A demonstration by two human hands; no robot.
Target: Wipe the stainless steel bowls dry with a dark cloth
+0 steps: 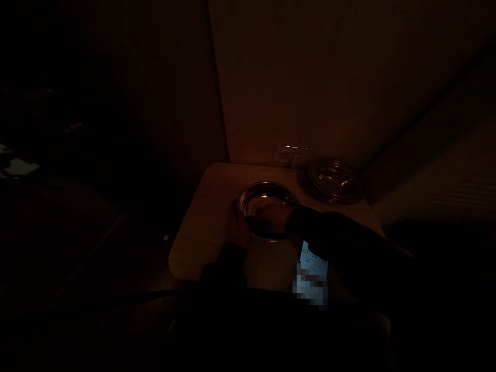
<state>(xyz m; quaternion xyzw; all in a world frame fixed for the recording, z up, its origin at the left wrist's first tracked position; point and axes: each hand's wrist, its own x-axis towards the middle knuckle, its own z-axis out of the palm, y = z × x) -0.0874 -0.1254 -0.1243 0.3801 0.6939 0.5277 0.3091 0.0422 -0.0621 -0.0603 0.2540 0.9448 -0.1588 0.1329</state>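
In very dim light, a shiny metal bowl [267,187] sits on a small wooden table. Against its left rim is my left hand [237,227], its fingers closed on the bowl's edge. My right hand [277,217] reaches over the right side, down into the bowl, with its fingers bent. Something dark shows under and beside those fingers, but its kind is lost in the shadow. What the bowl holds is hard to see.
Stacked metal plates or dishes [335,181] stand at the table's back right, near a wall socket [290,154]. A lit phone [313,268] lies by my right forearm. The wooden table [205,222] has rounded corners and meets the wall behind.
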